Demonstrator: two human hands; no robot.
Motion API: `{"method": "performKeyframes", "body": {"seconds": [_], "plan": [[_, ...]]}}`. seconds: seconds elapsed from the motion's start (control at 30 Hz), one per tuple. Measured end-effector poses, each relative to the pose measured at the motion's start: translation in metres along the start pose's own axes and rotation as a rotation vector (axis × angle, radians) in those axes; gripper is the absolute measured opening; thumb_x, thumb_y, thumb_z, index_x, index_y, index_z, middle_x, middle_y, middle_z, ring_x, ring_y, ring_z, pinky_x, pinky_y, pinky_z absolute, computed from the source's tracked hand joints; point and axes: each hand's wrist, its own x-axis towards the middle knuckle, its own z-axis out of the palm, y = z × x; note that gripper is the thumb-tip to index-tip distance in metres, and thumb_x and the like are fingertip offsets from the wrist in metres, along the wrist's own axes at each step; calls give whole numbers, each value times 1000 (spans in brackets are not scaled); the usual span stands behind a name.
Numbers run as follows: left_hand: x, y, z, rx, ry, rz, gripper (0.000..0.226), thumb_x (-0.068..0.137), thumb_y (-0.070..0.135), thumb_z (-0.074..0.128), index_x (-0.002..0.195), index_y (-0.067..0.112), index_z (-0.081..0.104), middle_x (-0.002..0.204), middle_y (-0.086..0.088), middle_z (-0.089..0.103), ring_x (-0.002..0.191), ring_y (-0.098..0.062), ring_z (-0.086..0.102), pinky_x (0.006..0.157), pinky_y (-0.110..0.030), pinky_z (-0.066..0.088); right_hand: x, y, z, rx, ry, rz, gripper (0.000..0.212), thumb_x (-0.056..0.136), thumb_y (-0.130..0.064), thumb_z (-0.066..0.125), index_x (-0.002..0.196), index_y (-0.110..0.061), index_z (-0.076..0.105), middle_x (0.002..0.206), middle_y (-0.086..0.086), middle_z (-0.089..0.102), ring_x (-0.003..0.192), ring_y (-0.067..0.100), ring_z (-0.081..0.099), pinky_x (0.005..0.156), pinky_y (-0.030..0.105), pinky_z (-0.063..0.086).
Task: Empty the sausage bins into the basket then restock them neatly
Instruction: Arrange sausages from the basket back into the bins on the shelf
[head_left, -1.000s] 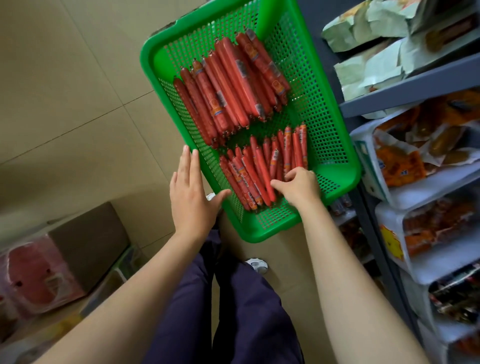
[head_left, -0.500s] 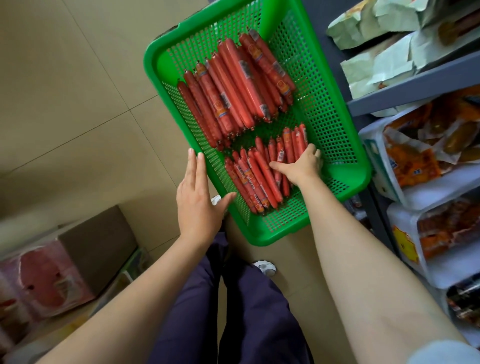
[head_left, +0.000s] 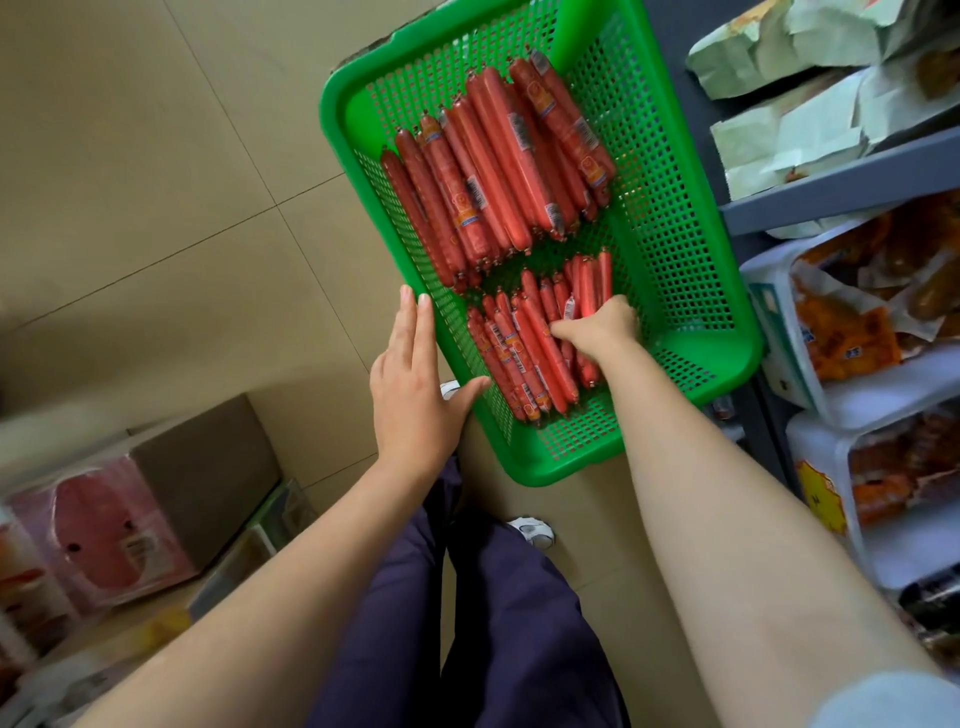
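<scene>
From the head view, the right hand (head_left: 597, 327) curls its grip around small sausages (head_left: 524, 353) in the green basket (head_left: 691, 291); long sausages (head_left: 498, 166) lie beyond it. The left hand (head_left: 415, 384) rests spread, flat against the basket's rim. Slick casings could slip from a loose grip and scatter the rows.

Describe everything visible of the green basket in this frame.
The green perforated plastic basket is rectangular, with a solid rounded rim and mesh-like walls and floor. It sits tilted in view beside the shelving, over the tiled floor. Inside lie two groups of red wrapped sausages: long ones farther away, short ones nearer. The left hand rests flat against its near-left wall; the right hand reaches inside, fingers curled among the short sausages.
</scene>
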Motion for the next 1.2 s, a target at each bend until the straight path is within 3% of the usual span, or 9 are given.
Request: {"method": "performKeyframes", "body": {"seconds": [0.43,0.6,0.7,0.8,0.83,0.9,1.0,1.07,1.2], "plan": [[-1,0,-3,31,-19,-34,106,77,48,78,156,9,20,165,-9,14,148,-25,28,103,-46,41,-16,5,5,70,48,-83,62,71,-26,81,118,-8,45,122,14,61,109,34,61,88,36,49],[0,13,-10,-4,-88,-116,94,87,45,70,157,14,16,166,-7,9,152,-25,13,114,-44,27,-28,14,-10,283,151,-129,44,70,-21,79,103,-13,51,98,5,64,88,26,65,71,24,44],[-3,35,-22,-11,-28,-163,73,93,43,61,153,13,31,165,-13,9,152,-28,8,118,-43,17,-49,18,-30,470,204,-179,37,71,-16,78,99,-15,54,92,1,64,78,19,62,71,28,51],[0,77,-47,-286,-31,-174,38,96,33,59,129,15,58,141,-5,50,135,-16,42,108,-26,30,-88,17,-60,709,181,-265,38,72,-8,78,107,-9,61,85,-4,65,70,5,63,74,28,54],[2,97,-58,-454,-106,-266,23,97,30,57,116,19,64,120,4,62,116,-7,56,98,-19,37,-106,15,-71,772,164,-299,40,72,-8,78,110,-5,62,82,-6,64,67,2,61,71,25,53],[2,138,-80,-855,-275,-536,17,98,29,54,93,22,68,86,9,69,82,-7,63,88,-24,48,-148,7,-99,886,163,-359,50,68,-14,78,113,2,62,81,-4,62,65,1,59,66,21,51],[-11,195,-125,-1296,-494,-798,32,97,36,52,105,11,70,102,-9,73,89,-24,64,90,-43,55,-219,-7,-160,1016,225,-443,61,64,-22,75,117,3,60,88,-1,64,68,-1,62,64,19,51],[-22,235,-166,-1476,-520,-776,40,96,35,53,119,6,67,120,-13,69,97,-26,66,99,-49,51,-266,-14,-210,1056,284,-516,62,64,-20,77,121,-4,60,95,-3,69,76,-1,66,70,20,53],[-39,326,-257,-1651,-592,-479,40,99,25,48,127,-1,61,90,-9,73,71,-18,70,83,-42,59,-350,-15,-312,1197,408,-661,58,69,-13,80,123,-14,59,94,-9,72,83,4,69,73,23,54]]}}
